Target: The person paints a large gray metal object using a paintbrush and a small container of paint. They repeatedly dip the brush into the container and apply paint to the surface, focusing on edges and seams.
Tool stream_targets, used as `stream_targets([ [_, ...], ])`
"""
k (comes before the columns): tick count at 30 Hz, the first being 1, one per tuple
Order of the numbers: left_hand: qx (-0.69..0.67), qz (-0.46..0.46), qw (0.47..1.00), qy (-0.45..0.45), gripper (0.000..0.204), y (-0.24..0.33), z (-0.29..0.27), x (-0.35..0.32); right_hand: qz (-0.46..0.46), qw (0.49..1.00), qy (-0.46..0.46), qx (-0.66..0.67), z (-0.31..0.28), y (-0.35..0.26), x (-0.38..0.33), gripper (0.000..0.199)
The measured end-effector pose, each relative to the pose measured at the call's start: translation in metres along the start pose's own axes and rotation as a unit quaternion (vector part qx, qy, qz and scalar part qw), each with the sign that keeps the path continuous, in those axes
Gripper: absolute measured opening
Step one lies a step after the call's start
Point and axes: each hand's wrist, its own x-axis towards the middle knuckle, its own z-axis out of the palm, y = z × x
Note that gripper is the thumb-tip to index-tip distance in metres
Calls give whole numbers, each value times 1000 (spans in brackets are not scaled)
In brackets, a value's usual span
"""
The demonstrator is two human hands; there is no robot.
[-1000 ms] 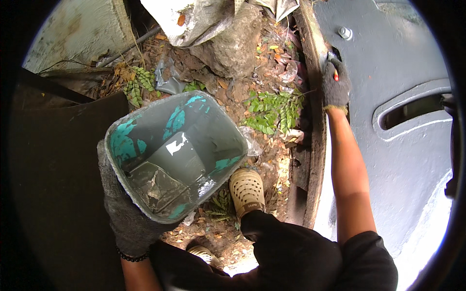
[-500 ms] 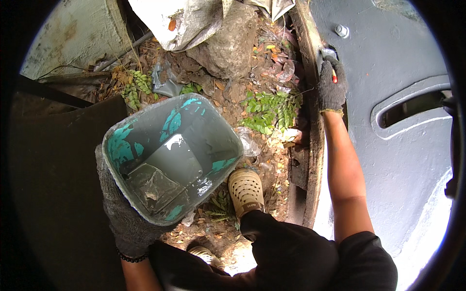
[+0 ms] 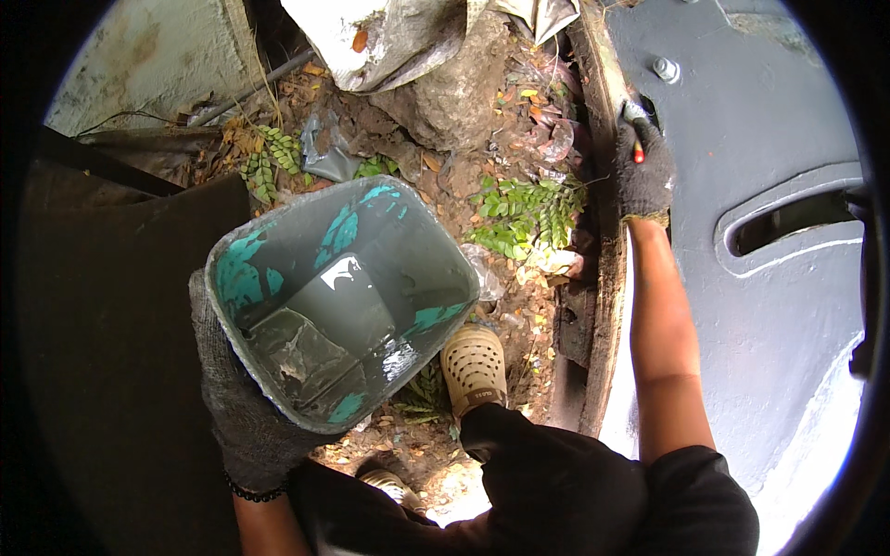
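Observation:
My left hand (image 3: 243, 408), in a grey knitted glove, grips a square bucket (image 3: 338, 301) from below. The bucket is teal under a coat of grey paint, with a pool of grey paint at its bottom. My right hand (image 3: 642, 171), also gloved, is stretched up and closed on a tool with a red handle (image 3: 638, 148), probably a brush. It rests at the edge of a big grey-painted metal surface (image 3: 769, 130). The tool's working end is hidden by the glove.
A rusty metal rim (image 3: 603, 278) runs down beside the painted surface. Underfoot lie leaf litter, ferns (image 3: 528, 213), a rock (image 3: 454, 93) and a pale sack (image 3: 389, 37). My foot in a beige perforated clog (image 3: 475, 366) stands below the bucket. A dark panel (image 3: 102, 315) fills the left.
The bucket has stayed in my left hand, shifting slightly. My right hand has slid a little up along the edge of the grey surface.

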Motion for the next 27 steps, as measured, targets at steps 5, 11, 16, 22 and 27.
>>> stream_targets([
  [5,25,7,1000,7,115,8,6,-1,92,989,-79,-90,-1,9,39,48],
  [11,73,20,997,-7,123,-2,-1,-8,50,927,-296,-226,-44,4,104,40],
  [16,116,40,992,-23,130,-7,-14,-22,-94,917,-280,-267,-20,23,115,48],
  [22,169,72,982,-34,139,32,3,16,-179,892,-284,-302,-22,37,131,38],
  [27,213,116,969,-49,146,12,-5,13,-99,928,-288,-215,-33,24,127,40],
])
